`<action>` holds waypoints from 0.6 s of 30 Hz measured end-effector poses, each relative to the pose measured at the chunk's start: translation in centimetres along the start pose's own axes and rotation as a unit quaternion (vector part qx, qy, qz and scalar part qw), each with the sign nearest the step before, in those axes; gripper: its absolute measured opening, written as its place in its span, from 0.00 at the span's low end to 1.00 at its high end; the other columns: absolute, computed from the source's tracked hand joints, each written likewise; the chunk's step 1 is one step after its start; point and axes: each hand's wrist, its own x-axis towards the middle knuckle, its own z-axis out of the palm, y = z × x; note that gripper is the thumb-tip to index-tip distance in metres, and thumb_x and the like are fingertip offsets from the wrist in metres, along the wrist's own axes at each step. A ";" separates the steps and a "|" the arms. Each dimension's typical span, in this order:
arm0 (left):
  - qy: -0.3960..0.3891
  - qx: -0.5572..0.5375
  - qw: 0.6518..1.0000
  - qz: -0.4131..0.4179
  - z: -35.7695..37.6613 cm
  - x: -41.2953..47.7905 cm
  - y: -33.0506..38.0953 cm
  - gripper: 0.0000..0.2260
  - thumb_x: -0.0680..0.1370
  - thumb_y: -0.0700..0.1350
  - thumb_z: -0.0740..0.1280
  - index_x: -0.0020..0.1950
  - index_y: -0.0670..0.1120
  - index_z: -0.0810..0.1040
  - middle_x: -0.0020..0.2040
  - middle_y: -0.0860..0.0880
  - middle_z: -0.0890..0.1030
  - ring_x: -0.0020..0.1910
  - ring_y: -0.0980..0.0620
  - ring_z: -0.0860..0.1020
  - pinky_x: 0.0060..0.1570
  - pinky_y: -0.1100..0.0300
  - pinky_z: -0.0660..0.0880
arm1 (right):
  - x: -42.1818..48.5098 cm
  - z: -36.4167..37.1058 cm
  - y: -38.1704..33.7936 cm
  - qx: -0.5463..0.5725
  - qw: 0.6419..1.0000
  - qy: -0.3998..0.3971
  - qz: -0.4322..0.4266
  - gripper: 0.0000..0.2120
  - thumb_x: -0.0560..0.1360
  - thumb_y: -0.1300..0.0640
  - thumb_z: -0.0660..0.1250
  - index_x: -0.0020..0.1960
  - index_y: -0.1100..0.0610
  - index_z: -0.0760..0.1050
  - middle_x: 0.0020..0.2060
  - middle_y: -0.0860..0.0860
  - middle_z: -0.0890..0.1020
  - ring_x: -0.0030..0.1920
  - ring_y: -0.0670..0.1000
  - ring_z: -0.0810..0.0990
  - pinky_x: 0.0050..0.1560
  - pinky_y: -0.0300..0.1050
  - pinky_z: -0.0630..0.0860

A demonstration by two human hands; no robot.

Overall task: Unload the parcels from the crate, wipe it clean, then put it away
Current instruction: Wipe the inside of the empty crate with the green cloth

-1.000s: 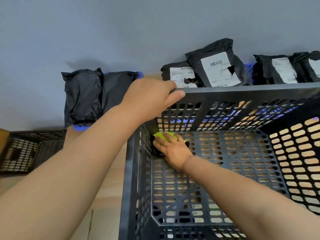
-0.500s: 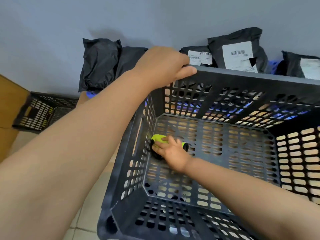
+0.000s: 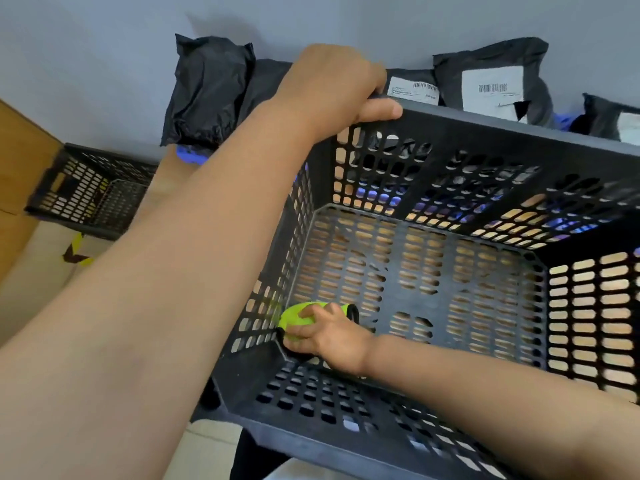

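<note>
A black perforated plastic crate (image 3: pixel 485 129) fills the middle and right of the view, with no parcels inside it. My left hand (image 3: pixel 339 84) grips the far rim at its left corner, thumb over the edge. Inside, my right hand (image 3: pixel 329 336) holds a lime-green cloth (image 3: pixel 294 315) with a black edge down in the near-left bottom corner. Black parcels lean against the wall beyond the crate: a plain one (image 3: pixel 207 88) at the left and labelled ones (image 3: pixel 491 81) at the right.
A second black crate (image 3: pixel 86 195) lies on the floor at the left, beside a brown cardboard surface (image 3: pixel 20 161). A grey wall (image 3: pixel 104 46) rises behind everything. Pale floor tiles and a yellow-black mark (image 3: pixel 78 252) show at the lower left.
My right hand has drawn the green cloth along the crate floor from the far-left corner to the near-left corner. The view has tipped down, showing more of the crate's inside. My left hand keeps its grip.
</note>
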 end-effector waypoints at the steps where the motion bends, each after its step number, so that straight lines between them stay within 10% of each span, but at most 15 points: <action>1: -0.009 0.003 1.000 0.000 -0.1 0.0 0.1 0.24 0.78 0.64 0.52 0.51 0.45 0.75 0.38 0.47 0.74 0.40 0.44 0.74 0.39 0.51 0.68 | -0.2 0.0 0.0 -0.004 1.000 -0.002 -0.019 0.23 0.77 0.63 0.62 0.70 0.50 0.69 0.71 0.51 0.69 0.67 0.62 0.62 0.54 0.56 0.62; 6: -0.032 0.021 0.997 -0.063 0.3 -0.5 1.8 0.21 0.81 0.60 0.51 0.55 0.45 0.73 0.44 0.45 0.77 0.43 0.43 0.74 0.37 0.54 0.63 | -0.7 1.1 0.4 -0.082 0.994 -0.010 -0.077 0.26 0.69 0.59 0.74 0.64 0.45 0.75 0.65 0.47 0.74 0.60 0.57 0.69 0.49 0.52 0.68; 11: 0.003 0.013 0.985 -0.169 1.4 -1.7 4.7 0.22 0.81 0.58 0.51 0.62 0.44 0.72 0.57 0.44 0.77 0.58 0.43 0.73 0.56 0.49 0.65 | -0.3 1.1 2.9 -0.148 0.980 0.033 -0.127 0.21 0.70 0.55 0.74 0.62 0.45 0.76 0.63 0.46 0.76 0.54 0.55 0.71 0.44 0.47 0.64; 18: 0.019 0.011 0.984 -0.179 1.7 -1.7 4.8 0.22 0.80 0.58 0.51 0.60 0.44 0.73 0.55 0.45 0.78 0.55 0.43 0.74 0.54 0.49 0.66 | -0.4 -3.3 8.5 -0.191 0.979 0.075 0.017 0.30 0.63 0.54 0.79 0.62 0.43 0.76 0.60 0.45 0.79 0.52 0.56 0.78 0.43 0.47 0.71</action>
